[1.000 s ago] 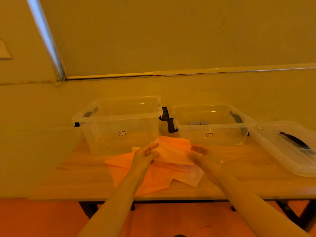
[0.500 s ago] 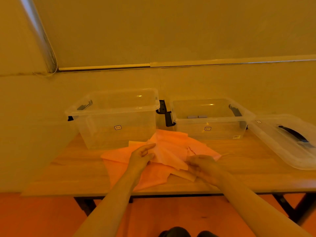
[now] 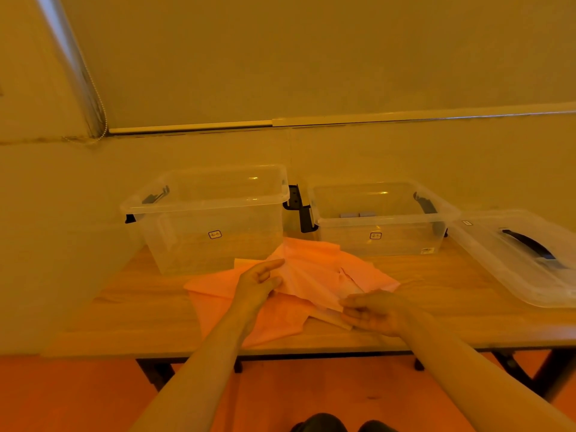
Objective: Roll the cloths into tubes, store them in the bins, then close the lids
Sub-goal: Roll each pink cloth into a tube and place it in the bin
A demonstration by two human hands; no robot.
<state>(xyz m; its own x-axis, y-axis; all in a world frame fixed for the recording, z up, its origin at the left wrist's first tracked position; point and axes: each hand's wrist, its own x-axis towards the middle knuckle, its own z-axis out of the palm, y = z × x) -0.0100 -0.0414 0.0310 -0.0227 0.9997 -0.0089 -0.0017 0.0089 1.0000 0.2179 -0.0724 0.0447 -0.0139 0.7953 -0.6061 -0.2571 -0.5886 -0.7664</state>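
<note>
A loose pile of orange cloths [image 3: 280, 316] lies on the wooden table [image 3: 452, 307], in front of two clear plastic bins without lids. The left bin [image 3: 215, 244] is taller, the right bin [image 3: 377, 241] lower. On top of the pile a paler cloth [image 3: 314, 272] is lifted. My left hand [image 3: 258, 282] pinches its left edge. My right hand [image 3: 371, 313] grips its near right corner, fingers curled round it.
A clear lid with a dark handle [image 3: 523, 254] lies at the table's right end. Black latches [image 3: 299, 204] hang between the two bins. A wall stands right behind the bins. The table's near edge runs just under my forearms; dark legs show below.
The top cloth has been pulled up and spread wider to the right. My right hand has slid toward me along its edge; my left hand stays at the left edge.
</note>
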